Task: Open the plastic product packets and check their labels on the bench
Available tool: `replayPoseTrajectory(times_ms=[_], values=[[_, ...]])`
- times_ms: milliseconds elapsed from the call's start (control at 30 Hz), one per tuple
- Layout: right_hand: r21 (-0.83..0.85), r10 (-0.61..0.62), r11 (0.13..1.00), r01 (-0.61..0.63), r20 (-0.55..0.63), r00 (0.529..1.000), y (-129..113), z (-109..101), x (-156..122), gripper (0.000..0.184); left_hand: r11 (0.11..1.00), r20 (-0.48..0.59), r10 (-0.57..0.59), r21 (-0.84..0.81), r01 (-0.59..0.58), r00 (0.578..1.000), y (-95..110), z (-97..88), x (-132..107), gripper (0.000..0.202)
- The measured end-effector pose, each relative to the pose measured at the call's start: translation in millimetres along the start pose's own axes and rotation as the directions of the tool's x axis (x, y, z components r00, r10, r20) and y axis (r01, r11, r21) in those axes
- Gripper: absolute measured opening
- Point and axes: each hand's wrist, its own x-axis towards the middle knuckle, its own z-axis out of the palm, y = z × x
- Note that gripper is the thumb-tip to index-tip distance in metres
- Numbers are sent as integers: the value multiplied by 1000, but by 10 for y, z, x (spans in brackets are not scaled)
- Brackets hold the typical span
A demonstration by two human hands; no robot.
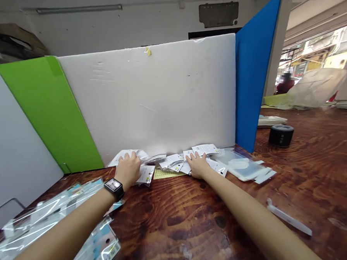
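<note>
The left hand (127, 169) and right hand (198, 165) rest on a loose pile of at least five white packets (172, 161) on the wooden counter (168, 223). On both, the fingers (193, 157) lie slightly spread, pinching nothing. The pile sits against one white board (146, 97).

Wooden tabletop (169, 219) | white paper packets (203, 149) | black cylinder (280, 135), probably speaker
</note>
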Motion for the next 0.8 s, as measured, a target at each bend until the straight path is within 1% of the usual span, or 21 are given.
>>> replayPoseTrajectory(times_ms=[67,133,267,333,367,467,500,533,567,600,733,800], values=[[-14,13,1000,-13,-24,1000,-57,36,-5,41,1000,27,-1,12,0,1000,-1,179,23,22],[-26,19,999,-20,-48,999,-103,63,-13,40,1000,62,0,6,0,998,43,336,18,24],[-40,25,999,-29,-80,996,-165,84,-29,37,999,137,22,-48,-16,990,96,539,-9,35],[-42,25,999,-29,-89,996,-184,82,-40,37,995,197,47,-90,-30,979,54,602,-5,49],[-42,25,999,-29,-91,996,-191,80,-46,37,993,236,60,-113,-34,970,16,632,3,59],[-37,28,999,-32,-98,995,-206,77,-59,38,985,348,79,-169,-21,934,-120,723,45,99],[-35,32,999,-36,-100,994,-210,78,-62,38,983,367,84,-181,-17,926,-160,752,58,109],[-34,38,999,-41,-103,994,-213,80,-64,39,981,373,89,-192,-17,923,-193,779,68,115],[-34,43,998,-47,-106,993,-215,83,-65,39,979,366,96,-201,-22,926,-217,803,71,116],[-37,48,998,-52,-109,993,-217,85,-66,39,977,347,107,-209,-34,932,-231,824,68,113],[-67,52,996,-61,-125,991,-218,92,-69,38,976,211,125,-204,-81,969,-211,885,-4,83],[-82,53,995,-65,-134,990,-214,100,-69,37,978,145,120,-187,-92,982,-189,912,-43,71]])
